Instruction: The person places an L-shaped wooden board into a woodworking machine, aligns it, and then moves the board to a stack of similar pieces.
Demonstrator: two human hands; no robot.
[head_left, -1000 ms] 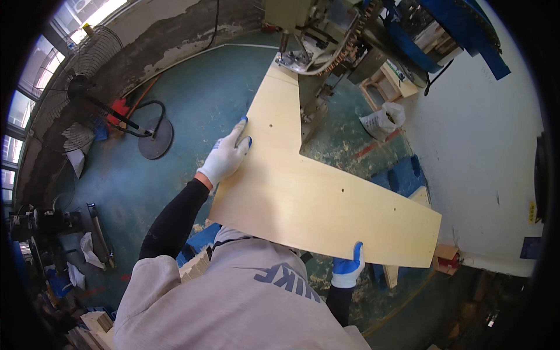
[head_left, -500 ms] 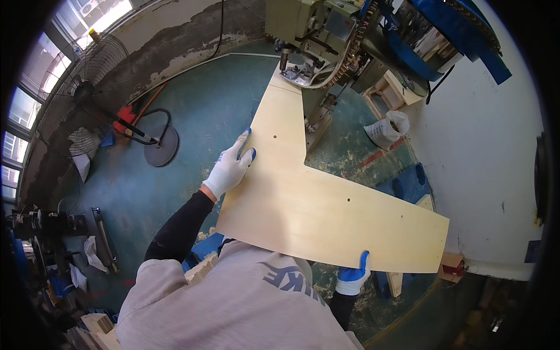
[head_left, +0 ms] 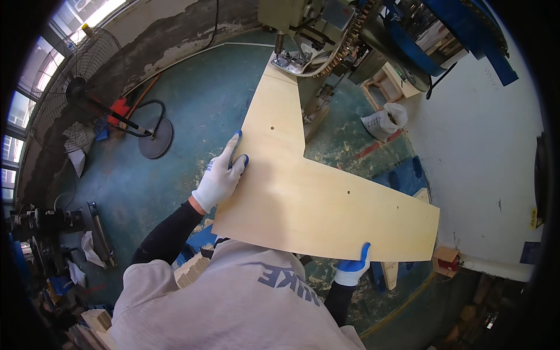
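Observation:
A large L-shaped plywood panel (head_left: 291, 204) lies across in front of me, pale and smooth, with several small dark holes. Its far narrow end sits under the metal head of a green machine (head_left: 291, 58). My left hand (head_left: 220, 175), in a white glove with blue palm coating, grips the panel's left edge, thumb on top and the other fingers partly hidden. At the near edge, toward the right, my right hand (head_left: 353, 267), gloved alike, holds the panel with its thumb on top and the fingers underneath.
On the left stands a pedestal fan (head_left: 79, 90) with a round base. A white sack (head_left: 385, 121) and a wooden frame (head_left: 388, 87) are beyond the panel, near the white wall. A cardboard box (head_left: 447, 261) sits at right. Blue machine parts (head_left: 466, 35) hang over the far right.
The view has shifted slightly, and the panel's right end appears a little farther left and higher. Both hands keep their hold on the panel.

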